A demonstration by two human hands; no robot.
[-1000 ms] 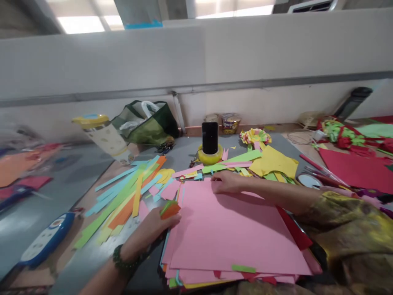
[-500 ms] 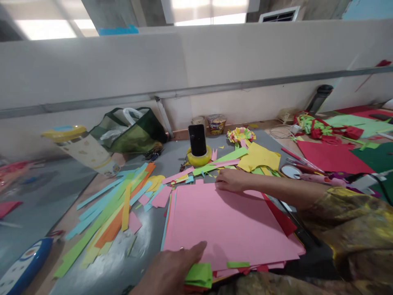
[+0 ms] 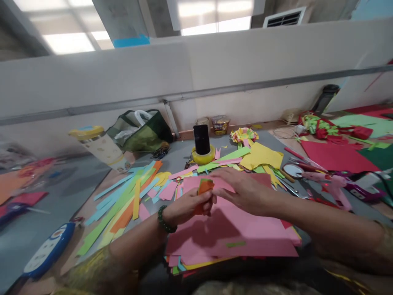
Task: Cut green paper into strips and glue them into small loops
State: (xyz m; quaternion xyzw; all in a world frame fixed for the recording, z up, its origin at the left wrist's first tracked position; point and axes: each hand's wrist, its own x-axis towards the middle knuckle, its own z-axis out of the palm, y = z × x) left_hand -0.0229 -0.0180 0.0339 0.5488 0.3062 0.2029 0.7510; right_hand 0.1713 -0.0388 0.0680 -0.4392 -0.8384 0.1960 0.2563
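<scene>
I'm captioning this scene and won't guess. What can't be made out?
All in the head view:
Orange paper: partly covered by the left hand.
Pink sheet: part lies behind the right hand.
Cup lettering: too small and blurred.
Dark green sheet: cut off by the right edge.

Premises appear to be a paper-craft workroom. Evidence: a grey table [image 3: 181,155] carries loose coloured paper strips [image 3: 113,209], a stack of pink sheets [image 3: 242,233], a red sheet [image 3: 337,157] and a ruffled paper flower [image 3: 244,135]. A pink glue gun [image 3: 337,188] lies at the right. A plain pale partition [image 3: 129,78] runs along the back, with bright windows [image 3: 70,43] and a louvred vent [image 3: 284,18] above it. Personal articles noted at the workplace: a yellow-lidded tumbler [image 3: 106,151], a green mesh bag [image 3: 147,131] and an upright phone [image 3: 202,139] in a yellow ring-shaped holder [image 3: 204,157]
</scene>
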